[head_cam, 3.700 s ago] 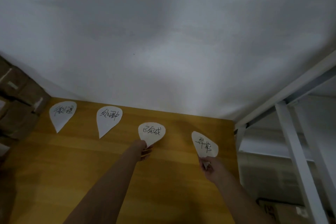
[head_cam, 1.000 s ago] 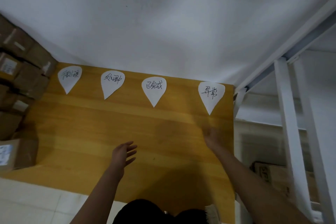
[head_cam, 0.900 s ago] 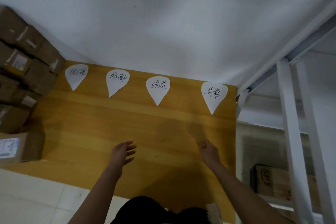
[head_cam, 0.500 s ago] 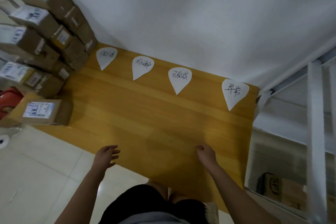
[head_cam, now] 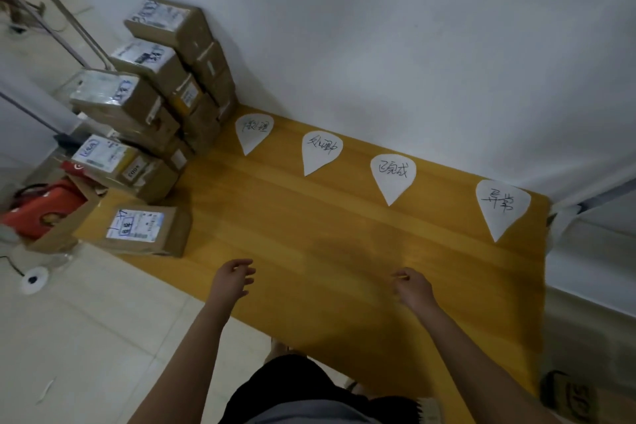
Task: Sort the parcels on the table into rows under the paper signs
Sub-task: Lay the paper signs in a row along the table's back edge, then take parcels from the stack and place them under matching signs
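Several white drop-shaped paper signs with handwriting lie in a row along the back of the yellow wooden table (head_cam: 337, 251): the leftmost sign (head_cam: 254, 131), a second sign (head_cam: 321, 151), a third sign (head_cam: 393, 176) and the rightmost sign (head_cam: 501, 206). Brown cardboard parcels are stacked (head_cam: 161, 79) at the table's left end, and one labelled parcel (head_cam: 144, 230) lies alone near the front left corner. My left hand (head_cam: 232, 280) hovers over the front edge, fingers loosely curled, holding nothing. My right hand (head_cam: 413, 287) hangs over the table's front, fingers loosely curled and empty.
A white wall runs behind the table. A white metal frame (head_cam: 592, 196) stands at the right. An open carton with a red item (head_cam: 38, 210) sits left of the table. A cardboard box (head_cam: 568, 396) lies on the floor at lower right.
The view has swung left and down, bringing the parcel stack into sight. Both hands have drawn back from the signs to the table's front edge and hold nothing.
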